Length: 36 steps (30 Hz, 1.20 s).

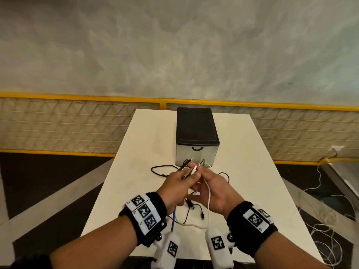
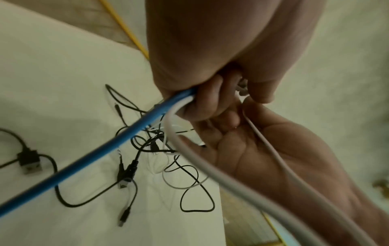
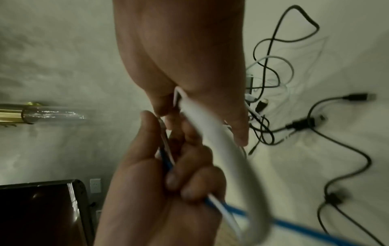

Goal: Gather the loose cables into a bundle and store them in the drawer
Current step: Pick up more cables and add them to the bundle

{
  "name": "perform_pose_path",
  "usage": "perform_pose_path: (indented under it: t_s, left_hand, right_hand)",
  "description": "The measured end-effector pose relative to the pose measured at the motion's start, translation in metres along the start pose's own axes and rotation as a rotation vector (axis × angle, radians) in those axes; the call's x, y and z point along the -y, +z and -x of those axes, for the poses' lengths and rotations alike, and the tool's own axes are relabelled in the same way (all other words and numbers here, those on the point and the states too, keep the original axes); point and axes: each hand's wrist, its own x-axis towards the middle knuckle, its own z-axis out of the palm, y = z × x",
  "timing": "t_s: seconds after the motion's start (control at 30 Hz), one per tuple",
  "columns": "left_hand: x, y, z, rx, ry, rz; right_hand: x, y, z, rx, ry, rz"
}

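Both wrists sat nearest my view, banded in black straps. From there my left hand (image 1: pixel 177 186) curled round a blue cable (image 2: pixel 88 159) and a white cable (image 2: pixel 210 168), their plug ends poking out past the fingers. My right hand (image 1: pixel 214 193) met it fingertip to fingertip, palm half spread, a thin white lead (image 1: pixel 208 199) running across it; I couldn't tell whether it pinched that lead. Below lay black cables (image 2: pixel 128 166) tangled loose on the table (image 1: pixel 242 171). Beyond the hands stood the drawer (image 1: pixel 197 154), closed, in its black-topped box, with cable loops just before it
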Motion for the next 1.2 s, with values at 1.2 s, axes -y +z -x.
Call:
perform_pose_path:
  t_s: [1.2]
  left_hand:
    - [0.000,-0.037,-0.003,-0.007,0.148,-0.222]
  right_hand:
    - [-0.008,-0.007,-0.015,-0.068,0.090,-0.112]
